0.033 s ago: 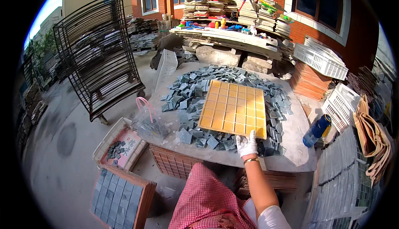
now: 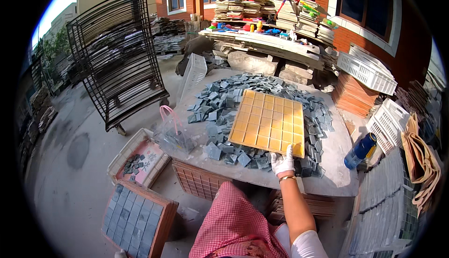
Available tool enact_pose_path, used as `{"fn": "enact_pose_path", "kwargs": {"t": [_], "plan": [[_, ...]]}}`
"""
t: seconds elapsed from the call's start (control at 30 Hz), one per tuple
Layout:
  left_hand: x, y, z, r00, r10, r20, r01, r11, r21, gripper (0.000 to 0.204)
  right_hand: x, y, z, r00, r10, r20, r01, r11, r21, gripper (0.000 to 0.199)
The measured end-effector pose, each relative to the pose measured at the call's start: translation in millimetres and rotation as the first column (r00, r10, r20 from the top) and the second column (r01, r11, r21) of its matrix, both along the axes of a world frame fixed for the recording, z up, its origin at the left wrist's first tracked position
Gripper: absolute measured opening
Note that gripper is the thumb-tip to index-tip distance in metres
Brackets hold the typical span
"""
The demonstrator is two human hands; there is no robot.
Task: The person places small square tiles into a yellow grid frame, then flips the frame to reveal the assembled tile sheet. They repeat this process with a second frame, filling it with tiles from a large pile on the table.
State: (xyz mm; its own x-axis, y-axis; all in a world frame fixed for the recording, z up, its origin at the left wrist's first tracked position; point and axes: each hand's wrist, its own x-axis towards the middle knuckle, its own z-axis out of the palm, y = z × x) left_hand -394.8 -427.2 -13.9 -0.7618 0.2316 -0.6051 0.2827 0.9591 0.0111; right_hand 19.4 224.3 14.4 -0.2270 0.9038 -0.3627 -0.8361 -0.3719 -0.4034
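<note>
My right hand [image 2: 282, 163], in a white glove with a bracelet at the wrist, grips the near edge of a square yellow grid tray [image 2: 269, 123]. The thumb lies on top of the edge. Its shallow square compartments hold no tiles, and it rests over a heap of loose grey stone tiles [image 2: 214, 152] on a pale table [image 2: 337, 167]. At the lower left, a stack of reddish trays bears a top tray filled with grey square tiles [image 2: 132, 218]. Just a white gloved tip of my left hand [image 2: 120, 254] shows at that stack's near edge; its fingers are mostly hidden.
A pink-handled clear bag [image 2: 175, 138] stands on the table's left corner, above a white crate [image 2: 154, 171] with tile pieces. A blue bottle [image 2: 359, 151] is at the right, near white crates [image 2: 386, 122] and brown cardboard [image 2: 416, 155]. A black wheeled rack [image 2: 117, 61] stands far left.
The view has shifted slightly, and the scene sits a little farther right. A white gloved tip has come into view at the lower left. My right hand keeps its hold on the tray.
</note>
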Motion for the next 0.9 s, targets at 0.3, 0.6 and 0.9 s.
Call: {"fn": "enact_pose_path", "kwargs": {"t": [0.3, 0.6, 0.9], "plan": [[59.2, 139.2, 72.6, 0.970, 0.214, 0.117, -0.194, 0.386, 0.902, 0.028, 44.5, -71.5, 59.4, 0.980, 0.054, 0.193, -0.105, 0.960, 0.260, 0.018], [238.0, 298.1, 74.1, 0.562, -0.582, 0.588, -0.466, 0.365, 0.806, 0.060, 129.6, -326.9, 22.4, 0.896, 0.030, 0.443, -0.079, 0.993, 0.091, 0.024], [226.2, 287.3, 34.4, 0.499, -0.543, 0.676, -0.466, 0.489, 0.737, 0.039, 184.2, -395.0, -12.6, 0.970, 0.240, -0.035, -0.240, 0.925, -0.296, 0.050]]}}
